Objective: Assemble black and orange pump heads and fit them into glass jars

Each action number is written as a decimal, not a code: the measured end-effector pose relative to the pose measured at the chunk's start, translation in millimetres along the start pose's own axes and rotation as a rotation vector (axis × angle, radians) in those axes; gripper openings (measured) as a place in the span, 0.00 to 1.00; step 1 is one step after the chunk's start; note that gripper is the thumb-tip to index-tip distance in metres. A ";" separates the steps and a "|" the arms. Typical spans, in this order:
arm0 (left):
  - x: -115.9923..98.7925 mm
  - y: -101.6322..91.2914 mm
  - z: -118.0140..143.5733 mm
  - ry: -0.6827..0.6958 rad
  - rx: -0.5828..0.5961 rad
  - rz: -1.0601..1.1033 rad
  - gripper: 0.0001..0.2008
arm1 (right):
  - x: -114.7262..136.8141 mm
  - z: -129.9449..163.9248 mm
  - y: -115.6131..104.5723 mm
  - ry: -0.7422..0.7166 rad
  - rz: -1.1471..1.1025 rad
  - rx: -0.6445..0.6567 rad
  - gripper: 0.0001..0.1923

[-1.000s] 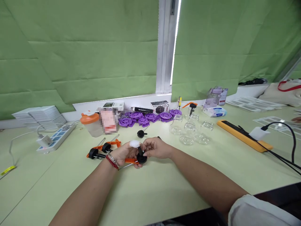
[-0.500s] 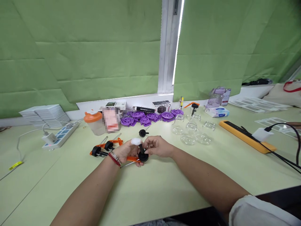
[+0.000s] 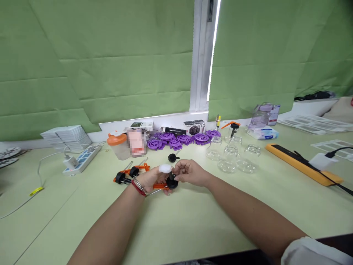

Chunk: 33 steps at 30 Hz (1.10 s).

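Orange clamp (image 3: pixel 158 186) sat just in front of the glass jars (image 3: pixel 231 159), left hand (image 3: pixel 153 178) closed round it, right hand (image 3: pixel 191 172) pinching its black knob (image 3: pixel 172 182). Probably best to brace it and turn slowly.

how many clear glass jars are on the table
4, as far as shows: clustered right of the hands, three glass jars in front and one behind. Others may be hidden.

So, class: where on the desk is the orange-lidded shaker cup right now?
In the head view the orange-lidded shaker cup stands upright at the back left of the desk, between the white power strip and the purple plastic wheels.
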<state>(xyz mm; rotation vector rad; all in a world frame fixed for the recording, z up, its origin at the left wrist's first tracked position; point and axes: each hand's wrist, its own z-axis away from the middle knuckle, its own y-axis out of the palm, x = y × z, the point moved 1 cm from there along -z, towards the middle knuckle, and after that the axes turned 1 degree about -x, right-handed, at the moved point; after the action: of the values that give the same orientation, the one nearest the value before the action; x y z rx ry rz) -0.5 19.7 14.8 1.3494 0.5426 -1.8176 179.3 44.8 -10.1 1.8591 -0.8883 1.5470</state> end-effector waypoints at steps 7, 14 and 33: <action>-15.4 24.7 10.2 0.631 -0.502 -0.579 0.35 | 7.9 3.4 -0.7 0.089 -0.085 0.059 0.25; -3.1 13.6 -4.6 0.832 -0.706 -0.911 0.47 | 2.9 -4.0 -4.0 -0.012 0.155 -0.055 0.18; 2.7 -91.0 13.0 -0.047 -1.371 -0.985 0.04 | -27.2 -91.1 38.5 -0.027 1.610 -0.003 0.12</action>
<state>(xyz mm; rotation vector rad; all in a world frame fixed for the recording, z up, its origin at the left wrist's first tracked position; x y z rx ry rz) -81.0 63.4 6.3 0.0131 2.1508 -1.4225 90.2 94.4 -20.3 0.9160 -2.7067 2.1841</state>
